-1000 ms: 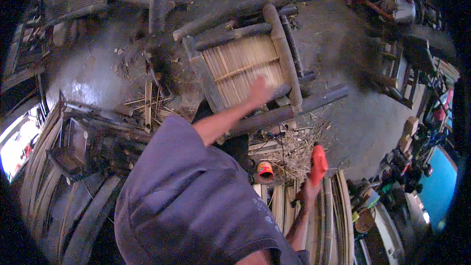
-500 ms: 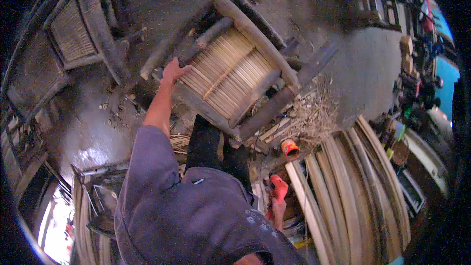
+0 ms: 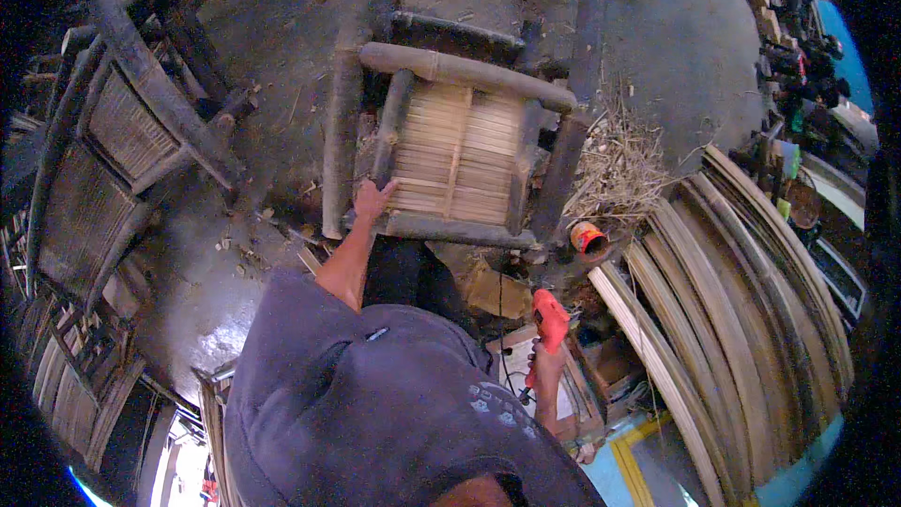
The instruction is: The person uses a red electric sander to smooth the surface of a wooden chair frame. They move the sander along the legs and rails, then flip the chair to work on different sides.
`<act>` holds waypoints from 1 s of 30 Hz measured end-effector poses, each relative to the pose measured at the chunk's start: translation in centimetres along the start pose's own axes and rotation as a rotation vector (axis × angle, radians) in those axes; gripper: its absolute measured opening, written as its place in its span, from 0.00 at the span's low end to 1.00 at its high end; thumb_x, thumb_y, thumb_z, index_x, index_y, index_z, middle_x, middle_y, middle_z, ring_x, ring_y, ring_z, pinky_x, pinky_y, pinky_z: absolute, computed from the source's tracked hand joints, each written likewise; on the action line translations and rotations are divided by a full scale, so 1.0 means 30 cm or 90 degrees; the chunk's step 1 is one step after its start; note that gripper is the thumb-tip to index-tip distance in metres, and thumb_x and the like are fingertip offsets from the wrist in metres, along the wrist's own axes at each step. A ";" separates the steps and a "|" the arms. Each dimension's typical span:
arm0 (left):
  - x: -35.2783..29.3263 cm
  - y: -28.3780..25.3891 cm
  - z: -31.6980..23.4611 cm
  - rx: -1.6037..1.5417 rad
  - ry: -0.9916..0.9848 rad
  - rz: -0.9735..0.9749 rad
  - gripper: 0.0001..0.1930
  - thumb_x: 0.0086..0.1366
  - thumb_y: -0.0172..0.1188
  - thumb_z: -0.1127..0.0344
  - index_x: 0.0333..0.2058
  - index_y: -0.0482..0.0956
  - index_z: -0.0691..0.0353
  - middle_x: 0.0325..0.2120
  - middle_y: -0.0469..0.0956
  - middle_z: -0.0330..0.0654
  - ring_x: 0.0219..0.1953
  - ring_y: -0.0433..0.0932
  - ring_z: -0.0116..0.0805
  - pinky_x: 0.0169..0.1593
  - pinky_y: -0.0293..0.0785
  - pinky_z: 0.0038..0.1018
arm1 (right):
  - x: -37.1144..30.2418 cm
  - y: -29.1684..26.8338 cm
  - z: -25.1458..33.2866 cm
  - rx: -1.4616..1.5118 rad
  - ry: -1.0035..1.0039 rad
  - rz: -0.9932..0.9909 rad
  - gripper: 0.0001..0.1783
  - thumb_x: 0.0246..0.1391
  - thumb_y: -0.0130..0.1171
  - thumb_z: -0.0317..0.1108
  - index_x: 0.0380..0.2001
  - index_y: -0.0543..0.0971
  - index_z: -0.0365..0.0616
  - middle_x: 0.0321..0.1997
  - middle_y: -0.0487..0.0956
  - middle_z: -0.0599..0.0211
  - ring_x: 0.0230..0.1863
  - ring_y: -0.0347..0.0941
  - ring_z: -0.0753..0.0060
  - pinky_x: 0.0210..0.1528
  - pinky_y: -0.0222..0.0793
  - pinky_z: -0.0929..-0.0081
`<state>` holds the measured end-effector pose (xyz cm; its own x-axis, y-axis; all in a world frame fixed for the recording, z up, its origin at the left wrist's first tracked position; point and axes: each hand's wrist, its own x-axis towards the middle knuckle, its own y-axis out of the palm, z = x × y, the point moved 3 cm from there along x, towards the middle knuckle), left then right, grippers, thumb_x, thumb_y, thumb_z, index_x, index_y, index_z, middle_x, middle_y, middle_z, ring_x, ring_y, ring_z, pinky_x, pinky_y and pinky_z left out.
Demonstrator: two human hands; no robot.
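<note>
A dark wood-framed chair (image 3: pixel 469 70) with a seat panel of pale bamboo-like slats (image 3: pixel 450 150) lies in front of me. My left hand (image 3: pixel 372 200) is closed on its near-left frame corner, one digit stretched out over the edge of the slats. In my right hand (image 3: pixel 546 366), low and close to my right side, is a red power drill (image 3: pixel 551 317), its body pointing forward. My fingers wrap its grip, partly hidden by the angle. The drill is apart from the chair.
Long pale wooden strips (image 3: pixel 713 291) are stacked at the right. An orange tin (image 3: pixel 588 238) stands by a heap of shavings (image 3: pixel 619 169). A wooden box (image 3: pixel 587 418) lies below the drill. Another slatted chair (image 3: pixel 131 122) stands at the left.
My view has turned, so the chair now appears squarer to me. The drill has come up and forward in my right hand. My left hand stays at the chair's near-left corner.
</note>
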<state>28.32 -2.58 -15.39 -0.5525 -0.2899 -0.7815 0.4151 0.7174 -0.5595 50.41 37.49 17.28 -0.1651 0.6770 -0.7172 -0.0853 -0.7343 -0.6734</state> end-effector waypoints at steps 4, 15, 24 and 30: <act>-0.072 0.038 -0.022 0.001 0.058 -0.009 0.42 0.51 0.61 0.37 0.48 0.64 0.74 0.41 0.75 0.64 0.46 0.75 0.59 0.49 0.71 0.45 | -0.003 0.009 -0.048 -0.100 -0.136 0.003 0.12 0.45 0.55 0.28 0.36 0.75 0.38 0.23 0.75 0.67 0.22 0.73 0.73 0.25 0.68 0.75; -0.500 -0.054 0.069 -0.242 0.172 0.062 0.25 0.61 0.57 0.50 0.42 0.74 0.70 0.36 0.79 0.51 0.37 0.78 0.45 0.42 0.73 0.36 | -0.213 0.268 0.160 -0.280 -0.581 0.158 0.37 0.43 0.60 0.39 0.59 0.64 0.45 0.36 0.79 0.48 0.38 0.76 0.49 0.41 0.68 0.64; -0.938 -0.135 0.079 -1.000 -0.098 0.348 0.24 0.64 0.52 0.44 0.46 0.72 0.60 0.36 0.77 0.40 0.39 0.77 0.34 0.50 0.73 0.31 | -0.428 0.566 0.219 -0.438 -0.711 0.307 0.44 0.44 0.59 0.39 0.65 0.55 0.48 0.43 0.76 0.51 0.42 0.74 0.45 0.42 0.71 0.53; -0.824 -0.178 0.192 -1.058 -0.107 0.328 0.17 0.57 0.63 0.54 0.37 0.72 0.58 0.31 0.77 0.38 0.31 0.77 0.33 0.39 0.77 0.33 | -0.509 0.683 0.256 -0.537 -0.763 0.333 0.44 0.44 0.58 0.38 0.65 0.54 0.48 0.42 0.75 0.53 0.40 0.75 0.45 0.40 0.72 0.52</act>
<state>43.91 -2.90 5.34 -0.4945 0.1766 -0.8510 -0.6684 0.5486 0.5023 43.65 11.74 15.81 -0.6946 -0.3720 -0.6157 0.7193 -0.3498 -0.6002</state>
